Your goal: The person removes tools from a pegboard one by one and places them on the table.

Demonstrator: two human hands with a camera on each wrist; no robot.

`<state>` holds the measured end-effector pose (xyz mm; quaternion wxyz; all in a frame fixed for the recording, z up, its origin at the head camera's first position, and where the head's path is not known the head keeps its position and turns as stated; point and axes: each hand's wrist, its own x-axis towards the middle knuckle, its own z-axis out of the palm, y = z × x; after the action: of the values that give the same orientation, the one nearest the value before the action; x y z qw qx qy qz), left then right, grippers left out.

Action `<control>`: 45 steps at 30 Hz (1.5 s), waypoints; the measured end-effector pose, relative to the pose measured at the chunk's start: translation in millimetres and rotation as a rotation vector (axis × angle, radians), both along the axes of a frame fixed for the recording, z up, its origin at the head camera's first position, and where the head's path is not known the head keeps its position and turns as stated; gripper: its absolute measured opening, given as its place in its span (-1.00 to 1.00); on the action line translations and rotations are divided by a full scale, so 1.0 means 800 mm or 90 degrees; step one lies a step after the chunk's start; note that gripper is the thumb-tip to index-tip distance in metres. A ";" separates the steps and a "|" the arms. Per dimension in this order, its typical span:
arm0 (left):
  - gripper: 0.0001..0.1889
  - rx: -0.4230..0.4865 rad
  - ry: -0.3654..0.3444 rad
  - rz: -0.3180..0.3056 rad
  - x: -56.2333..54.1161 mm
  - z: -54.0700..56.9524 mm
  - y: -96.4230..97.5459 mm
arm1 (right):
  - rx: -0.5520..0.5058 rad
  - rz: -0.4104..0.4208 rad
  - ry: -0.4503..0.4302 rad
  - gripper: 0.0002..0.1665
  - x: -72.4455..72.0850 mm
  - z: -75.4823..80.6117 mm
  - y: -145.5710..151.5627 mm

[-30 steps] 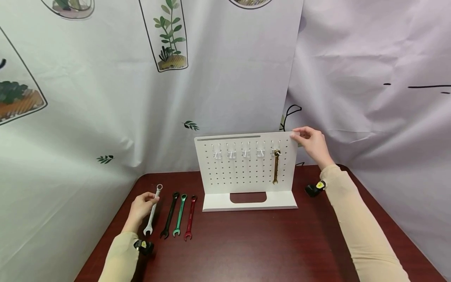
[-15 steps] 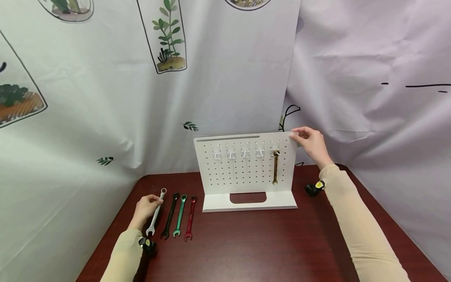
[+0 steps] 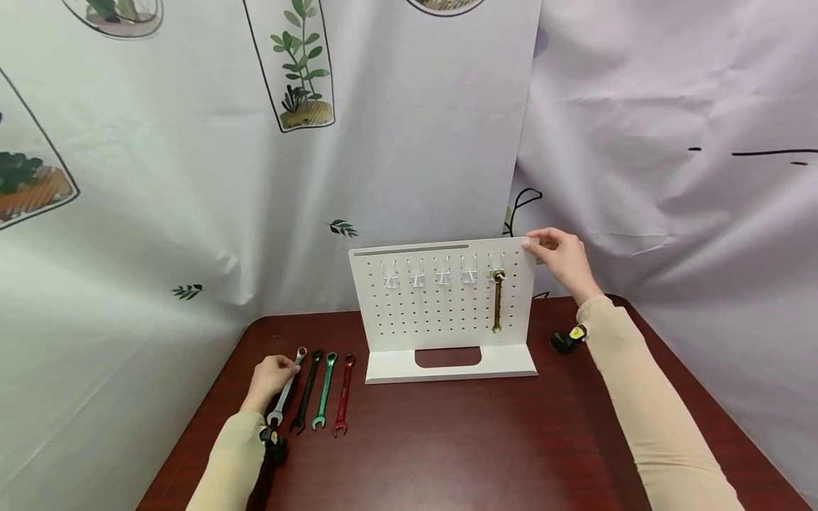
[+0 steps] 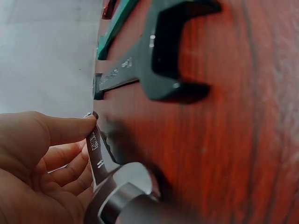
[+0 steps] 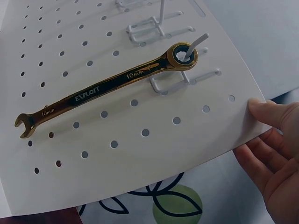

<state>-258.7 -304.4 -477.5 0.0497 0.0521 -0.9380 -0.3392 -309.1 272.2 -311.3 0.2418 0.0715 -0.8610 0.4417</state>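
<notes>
At the left of the table, my left hand [image 3: 268, 381] pinches a silver combination wrench [image 3: 286, 390] near its ring end. In the left wrist view the thumb presses on the shaft of that silver wrench [image 4: 133, 176], its open end towards the camera. A black wrench [image 3: 308, 389] lies just right of it, then a green wrench [image 3: 325, 389] and a red wrench [image 3: 344, 396]. My right hand [image 3: 564, 261] grips the top right corner of a white pegboard stand [image 3: 434, 309]. From the board's rightmost hook hangs a gold wrench [image 5: 103, 88] by its ring end.
Several clear hooks [image 3: 418, 278] line the upper part of the pegboard, and those left of the gold wrench are bare. The dark red table [image 3: 460, 447] stretches in front of the stand. A white patterned curtain [image 3: 409, 142] hangs close behind.
My left hand has shifted right with the silver wrench, bringing it closer to the black one, and the wrench's ring end has come lower. The right hand keeps its grip on the board.
</notes>
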 end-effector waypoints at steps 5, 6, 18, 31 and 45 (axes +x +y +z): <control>-0.79 0.006 -0.006 0.006 0.002 0.000 0.003 | 0.000 0.001 0.002 -0.52 -0.001 0.000 0.000; -0.79 0.009 -0.007 0.006 0.003 0.000 0.004 | -0.001 0.001 0.002 -0.52 -0.001 0.000 0.000; -0.79 0.005 -0.013 -0.001 0.002 0.001 0.009 | -0.012 0.009 0.001 -0.51 0.000 -0.001 0.000; -0.78 -0.019 -0.022 0.018 0.003 0.006 0.013 | -0.010 0.006 0.012 -0.54 0.000 -0.001 -0.001; -0.78 -0.008 -0.025 0.019 0.001 0.001 0.010 | -0.004 -0.002 0.008 -0.54 0.001 0.001 -0.002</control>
<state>-257.9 -296.3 -477.0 0.0366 0.0727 -0.9399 -0.3317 -307.9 270.4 -310.3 0.2480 0.0722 -0.8584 0.4433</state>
